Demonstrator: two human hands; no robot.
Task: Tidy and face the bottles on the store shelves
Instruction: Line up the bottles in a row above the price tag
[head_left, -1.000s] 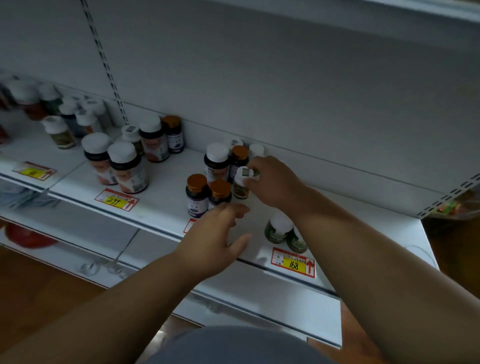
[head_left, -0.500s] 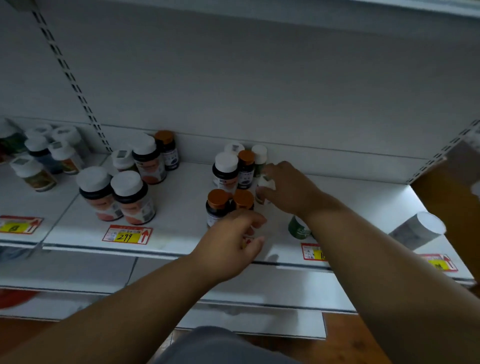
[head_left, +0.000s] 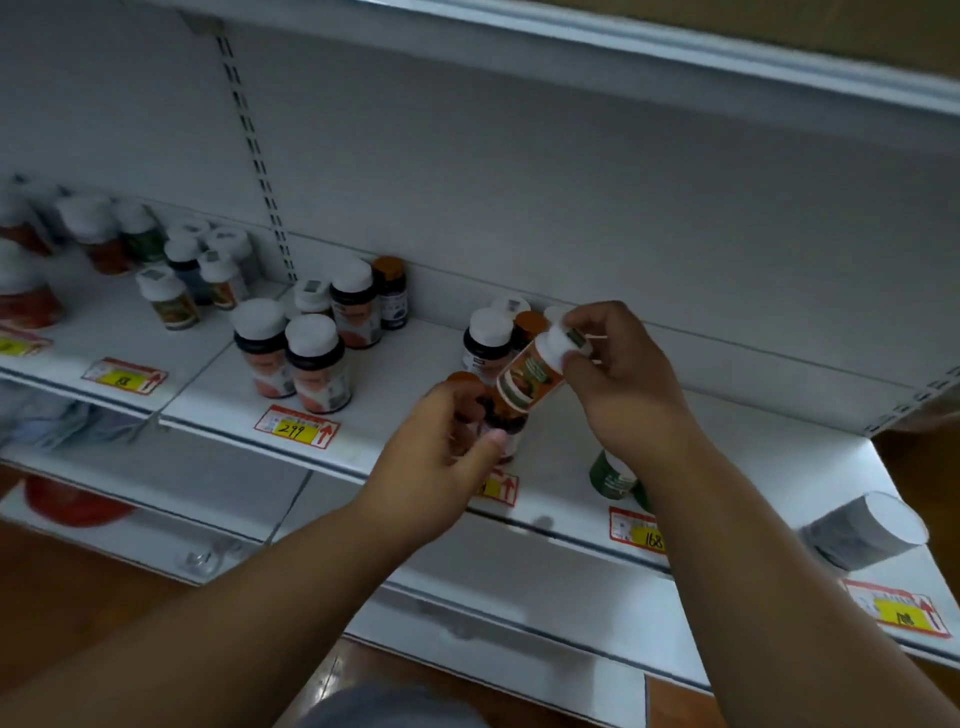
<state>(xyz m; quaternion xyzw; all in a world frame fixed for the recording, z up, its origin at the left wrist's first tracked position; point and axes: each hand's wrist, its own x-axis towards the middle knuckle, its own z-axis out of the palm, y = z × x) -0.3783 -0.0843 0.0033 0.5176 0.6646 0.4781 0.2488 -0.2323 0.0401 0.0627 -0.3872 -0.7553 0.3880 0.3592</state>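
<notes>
My right hand (head_left: 623, 384) pinches the white cap of a small bottle (head_left: 530, 376) with an orange and green label. It holds the bottle tilted above the white shelf (head_left: 753, 467). Just below, my left hand (head_left: 436, 467) curls round a dark orange-capped bottle (head_left: 464, 378) standing near the shelf's front edge; most of that bottle is hidden by my fingers. Behind them a dark bottle with a white cap (head_left: 487, 340) stands with a few others by the back wall. Green bottles (head_left: 610, 475) stand under my right wrist.
Two large white-capped bottles (head_left: 291, 358) stand left of centre above a yellow 299 price tag (head_left: 296, 427). More bottles (head_left: 171, 296) crowd the far left bay. A white-ended container (head_left: 865, 530) lies on its side at the right. An upper shelf edge (head_left: 675, 57) overhangs.
My right hand has lifted the small white-capped bottle off the shelf and tilted it. My left hand has closed in around the orange-capped bottle. The view has shifted left and nearer.
</notes>
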